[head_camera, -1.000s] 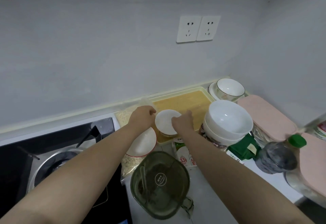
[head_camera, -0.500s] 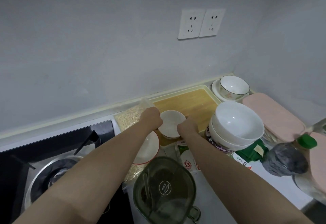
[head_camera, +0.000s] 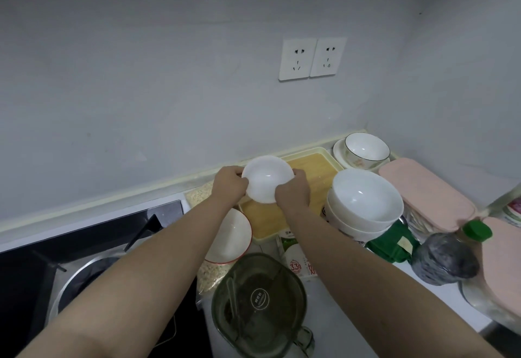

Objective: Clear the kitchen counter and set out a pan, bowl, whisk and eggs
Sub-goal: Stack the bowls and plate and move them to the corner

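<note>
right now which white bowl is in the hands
The small shallow bowl, held by left hand and right hand above the wooden tray; the others rest untouched.

Forearms (head_camera: 169, 259) half hide red-rimmed plate (head_camera: 234, 238) (and milk carton (head_camera: 293, 262)); edge crops rightmost pink lid (head_camera: 503, 270).

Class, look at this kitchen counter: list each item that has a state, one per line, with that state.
small white bowl, empty, held up between both hands
left hand, grips the bowl's left rim
right hand, grips the bowl's right rim
stacked white bowls, upright, top one empty
patterned bowl, upright on a saucer, empty
green pitcher, lid on
bottle, green cap on
pink-lidded container, closed
wall sockets, nothing plugged in
</note>
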{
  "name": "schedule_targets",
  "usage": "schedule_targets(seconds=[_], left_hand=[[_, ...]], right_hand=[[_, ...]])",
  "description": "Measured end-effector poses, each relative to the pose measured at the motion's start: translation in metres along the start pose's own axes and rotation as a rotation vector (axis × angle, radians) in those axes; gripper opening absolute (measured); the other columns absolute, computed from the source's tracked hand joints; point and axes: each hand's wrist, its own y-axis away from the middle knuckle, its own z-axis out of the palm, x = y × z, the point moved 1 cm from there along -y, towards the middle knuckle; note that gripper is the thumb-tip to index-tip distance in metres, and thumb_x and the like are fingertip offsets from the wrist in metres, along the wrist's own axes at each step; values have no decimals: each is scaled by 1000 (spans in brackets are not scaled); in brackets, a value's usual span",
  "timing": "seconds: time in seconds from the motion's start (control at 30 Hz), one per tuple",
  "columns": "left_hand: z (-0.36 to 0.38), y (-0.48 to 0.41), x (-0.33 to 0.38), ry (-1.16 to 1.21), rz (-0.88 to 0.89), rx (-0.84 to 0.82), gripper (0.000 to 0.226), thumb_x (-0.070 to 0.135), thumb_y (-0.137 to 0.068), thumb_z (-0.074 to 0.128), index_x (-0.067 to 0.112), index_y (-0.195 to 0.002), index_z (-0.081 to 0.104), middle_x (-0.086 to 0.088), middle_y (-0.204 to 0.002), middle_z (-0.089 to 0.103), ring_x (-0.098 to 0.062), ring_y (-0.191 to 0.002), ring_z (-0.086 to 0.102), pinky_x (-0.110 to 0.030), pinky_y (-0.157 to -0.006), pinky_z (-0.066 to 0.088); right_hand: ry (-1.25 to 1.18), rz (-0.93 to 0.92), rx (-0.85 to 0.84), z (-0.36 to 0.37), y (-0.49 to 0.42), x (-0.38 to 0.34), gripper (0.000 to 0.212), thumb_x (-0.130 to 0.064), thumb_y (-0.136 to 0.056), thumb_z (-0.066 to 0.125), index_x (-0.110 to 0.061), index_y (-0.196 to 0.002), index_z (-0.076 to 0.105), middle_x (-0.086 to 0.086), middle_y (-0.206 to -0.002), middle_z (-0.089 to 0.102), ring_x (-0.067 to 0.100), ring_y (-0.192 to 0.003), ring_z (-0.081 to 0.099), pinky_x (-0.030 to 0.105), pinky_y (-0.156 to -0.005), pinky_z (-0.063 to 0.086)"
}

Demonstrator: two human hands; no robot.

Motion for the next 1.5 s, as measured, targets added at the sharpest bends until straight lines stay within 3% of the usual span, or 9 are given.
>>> schedule_targets(seconds=[0.17,0.33,0.53,0.67,0.83,1.03,1.17,1.37,1.5], left_hand=[[-21,19,21,270,3,81,46,-7,-79,37,20,-95,71,-9,-88,65,-27,-79,58,-44,-73,57],[-33,33,37,524,-67,122,45,-10,-78,38,21,-81,70,-11,-84,62,-28,-75,55,-47,-76,55],[-34,55,69,623,-43,147,40,-11,-79,38,4,-100,69,-10,-75,58,-20,-55,53,-23,-47,51],[-23,66,87,612,-33,132,32,-7,-81,43,-4,-105,64,-10,-72,55,-16,-43,48,-22,-44,46],[-5,84,110,656,-1,81,17,4,-88,57,1,-103,64,-12,-85,62,-15,-49,59,-20,-45,50],[17,97,132,592,60,42,13,10,-91,58,1,-93,66,-9,-75,59,-10,-43,56,-16,-44,46],[28,98,139,440,88,9,16,13,-90,58,5,-79,67,-6,-64,62,-10,-39,57,-20,-46,49],[46,99,142,215,105,-15,20,8,-86,55,0,-72,68,-10,-60,63,-20,-45,62,-32,-59,56],[54,98,143,118,112,-30,20,7,-83,55,2,-70,69,-16,-67,67,-26,-55,64,-33,-60,56]], right_hand=[[0,-163,32,-5,22,-26,57,1,-80,60,-9,-132,40,11,-129,49,28,-111,53,31,-78,47],[34,-306,12,-17,35,-57,62,2,-79,56,-11,-136,37,11,-131,42,32,-115,49,39,-91,47],[41,-434,0,-60,51,-84,58,3,-80,46,-17,-134,43,10,-127,42,34,-116,46,42,-93,46],[54,-504,60,-93,55,-86,52,1,-81,44,-20,-129,50,9,-123,46,32,-111,50,39,-89,47],[54,-538,114,-143,53,-80,39,-3,-83,48,-15,-119,58,5,-105,58,17,-85,52,25,-72,39],[-30,-467,101,-190,47,-60,29,-7,-80,52,-11,-103,68,1,-79,65,24,-70,62,40,-68,58],[-3,-388,72,-209,43,-42,22,-6,-80,52,-7,-91,71,0,-75,65,23,-64,63,38,-61,60],[76,-314,61,-214,29,-9,22,-6,-71,51,16,-72,58,30,-67,57,30,-51,65,45,-58,52],[68,-298,58,-213,21,5,33,-1,-65,49,-14,-43,28,-8,-34,21,26,-50,47,32,-55,31]])
